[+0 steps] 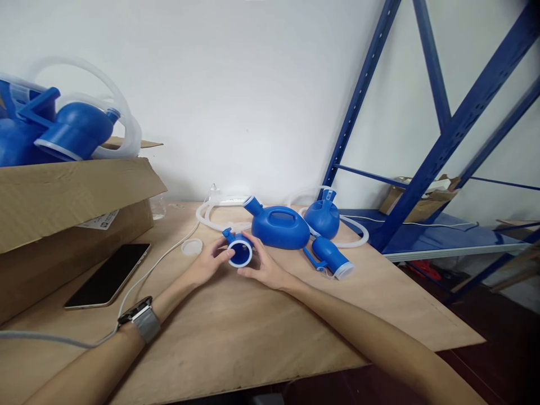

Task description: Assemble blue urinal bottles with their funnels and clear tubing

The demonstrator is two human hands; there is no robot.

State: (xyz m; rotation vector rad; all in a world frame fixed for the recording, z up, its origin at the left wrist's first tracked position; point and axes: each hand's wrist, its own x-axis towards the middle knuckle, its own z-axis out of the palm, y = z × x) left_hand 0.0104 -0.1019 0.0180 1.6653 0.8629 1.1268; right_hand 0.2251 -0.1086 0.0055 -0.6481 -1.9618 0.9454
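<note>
Between my hands is a blue plastic urinal funnel (242, 255), its round white-rimmed mouth turned toward me. My left hand (208, 262) grips its left side, the thumb at the rim. My right hand (266, 266) wraps its right side. Just behind stands a blue urinal bottle (282, 232) with a carry handle and slanted neck. To the right lies a second blue funnel (331, 256), a clear cap over its mouth. A second blue bottle (323, 218) stands behind that one. Left of my hands a translucent round lid (192, 247) rests flat on the table.
A cardboard box (76, 185) at the left holds more blue funnels (80, 132) and white hoses. A black phone (108, 275) lies beside it, near a white cable (158, 261). A clear hose (206, 216) curls behind. Blue metal shelving (442, 230) stands right of the wooden table (270, 337).
</note>
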